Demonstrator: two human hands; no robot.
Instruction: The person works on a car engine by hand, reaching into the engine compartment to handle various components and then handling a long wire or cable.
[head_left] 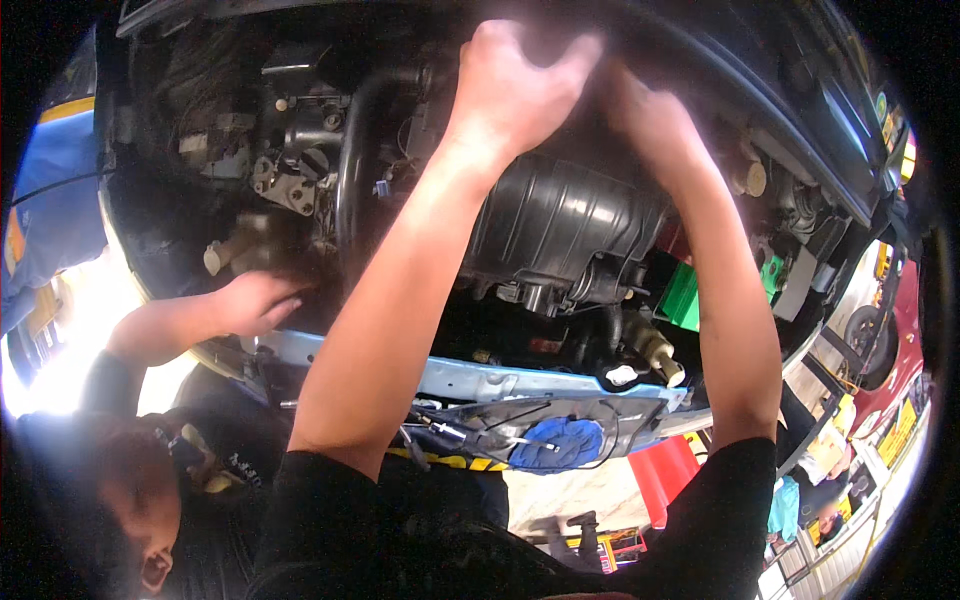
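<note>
I look into a car's open engine bay. My left hand [515,85] reaches far in, fingers curled at the back above a black ribbed plastic air housing [565,235]. My right hand [645,110] is close beside it, deep at the same spot, blurred. What either hand grips is hidden by blur and shadow. A thick black hose [352,170] runs down left of my left forearm.
Another person at lower left has a hand [255,300] on the engine bay's left edge. A blue rag [558,443] lies on the light-blue front crossmember [470,378] among wires. A green part [682,297] sits at right, a red container [663,472] below, a red car [900,360] far right.
</note>
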